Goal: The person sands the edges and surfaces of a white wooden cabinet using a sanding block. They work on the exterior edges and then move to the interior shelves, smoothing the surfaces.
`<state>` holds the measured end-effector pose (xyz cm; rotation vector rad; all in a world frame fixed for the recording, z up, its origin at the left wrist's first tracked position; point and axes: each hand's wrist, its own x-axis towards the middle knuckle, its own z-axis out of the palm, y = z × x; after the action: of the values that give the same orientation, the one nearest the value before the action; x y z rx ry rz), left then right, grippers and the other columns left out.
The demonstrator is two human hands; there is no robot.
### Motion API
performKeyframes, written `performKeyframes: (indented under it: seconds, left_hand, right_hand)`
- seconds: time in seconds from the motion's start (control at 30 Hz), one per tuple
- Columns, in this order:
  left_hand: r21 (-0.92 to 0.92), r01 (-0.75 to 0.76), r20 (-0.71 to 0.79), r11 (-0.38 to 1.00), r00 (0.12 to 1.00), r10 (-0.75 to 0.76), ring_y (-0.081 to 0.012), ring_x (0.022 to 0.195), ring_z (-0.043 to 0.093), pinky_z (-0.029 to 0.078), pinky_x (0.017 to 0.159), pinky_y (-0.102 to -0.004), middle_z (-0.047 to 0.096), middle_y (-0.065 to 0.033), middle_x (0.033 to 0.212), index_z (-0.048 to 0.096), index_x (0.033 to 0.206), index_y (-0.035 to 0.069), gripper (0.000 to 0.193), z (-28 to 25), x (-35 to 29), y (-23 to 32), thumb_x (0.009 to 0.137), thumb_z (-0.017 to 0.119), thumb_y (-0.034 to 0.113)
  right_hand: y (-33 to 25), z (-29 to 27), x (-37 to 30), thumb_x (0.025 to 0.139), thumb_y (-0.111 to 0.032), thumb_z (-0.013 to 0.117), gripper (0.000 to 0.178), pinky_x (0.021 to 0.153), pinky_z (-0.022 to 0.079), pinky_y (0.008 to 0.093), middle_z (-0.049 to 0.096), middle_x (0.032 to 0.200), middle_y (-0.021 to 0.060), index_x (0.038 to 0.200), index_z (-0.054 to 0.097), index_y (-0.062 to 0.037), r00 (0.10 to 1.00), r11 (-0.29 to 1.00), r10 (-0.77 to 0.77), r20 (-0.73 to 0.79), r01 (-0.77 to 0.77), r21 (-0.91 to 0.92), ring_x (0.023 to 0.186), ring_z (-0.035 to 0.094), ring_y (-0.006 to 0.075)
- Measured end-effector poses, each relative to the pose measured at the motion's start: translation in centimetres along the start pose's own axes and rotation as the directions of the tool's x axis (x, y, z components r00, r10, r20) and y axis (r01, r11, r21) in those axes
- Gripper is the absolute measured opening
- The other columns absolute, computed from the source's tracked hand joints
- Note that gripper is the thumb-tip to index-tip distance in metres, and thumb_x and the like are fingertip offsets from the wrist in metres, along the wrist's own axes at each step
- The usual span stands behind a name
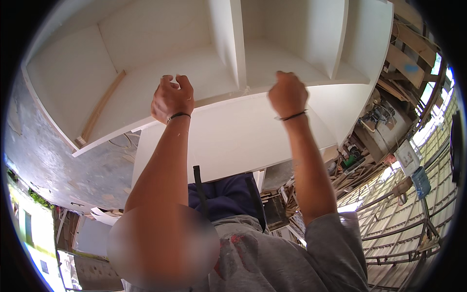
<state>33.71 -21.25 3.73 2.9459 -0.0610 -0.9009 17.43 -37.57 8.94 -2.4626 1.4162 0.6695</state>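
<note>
A large white cabinet (238,53) with upright dividers fills the far part of the head view. My left hand (172,99) is over the front of its left compartment. Its fingers are loosely curled, with a gap between thumb and forefinger and nothing visible in them. My right hand (288,95) is a fist over the front edge, right of the middle divider. Slightly blurred, its fingers face away, so anything inside them is hidden. Dark bands circle both wrists. A long thin wooden strip (103,106) leans in the left compartment, apart from both hands.
Below the shelf edge, a broad white panel (219,134) spans the space before my body. Grey concrete floor (63,117) lies to the left. Scrap wood (335,180) and boards (406,61) pile up on the right, near a corrugated wall (394,214) with metal bars.
</note>
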Motion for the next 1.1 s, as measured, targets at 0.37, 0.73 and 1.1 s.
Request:
performKeyframes:
  seconds: [0.37, 0.73, 1.1]
  left_hand:
    - [-0.033, -0.023, -0.015, 0.999, 1.000, 0.022, -0.0206, 0.082, 0.067, 0.049, 0.074, -0.0378, 0.070, 0.0021, 0.081, 0.069, 0.097, 0.014, 0.030, -0.3, -0.5, 0.4, 0.084, 0.055, 0.038]
    - [-0.208, -0.188, -0.076, 0.960, 0.981, 0.176, -0.0233, 0.082, 0.068, 0.051, 0.074, -0.0378, 0.071, -0.0018, 0.082, 0.068, 0.093, 0.013, 0.030, -1.1, 0.4, -1.5, 0.085, 0.059, 0.040]
    - [-0.661, 0.707, 0.117, 0.251, 0.427, -0.897, -0.0329, 0.130, 0.045, 0.038, 0.107, -0.0453, 0.043, -0.0193, 0.142, 0.036, 0.141, 0.006, 0.076, -4.5, 3.6, -9.4, 0.088, 0.051, 0.057]
  right_hand:
    - [7.1, 2.2, 5.7, 0.083, -0.006, 0.062, 0.025, 0.068, 0.052, 0.0366, 0.066, 0.088, 0.0122, 0.108, 0.066, -0.0061, 0.928, 0.847, 0.241, -0.286, -0.056, 0.529, 0.076, 0.066, 0.0249]
    - [4.7, 4.7, 6.3, 0.088, -0.015, 0.056, 0.028, 0.075, 0.052, 0.0465, 0.063, 0.105, 0.0058, 0.114, 0.064, -0.0176, 0.870, 0.919, 0.280, -0.406, -0.119, 0.377, 0.093, 0.065, 0.0296]
    - [5.2, 5.3, 6.5, 0.087, -0.015, 0.056, 0.029, 0.071, 0.053, 0.0468, 0.064, 0.108, 0.0048, 0.115, 0.064, -0.0207, 0.872, 0.940, 0.264, -0.413, -0.136, 0.314, 0.095, 0.065, 0.0305]
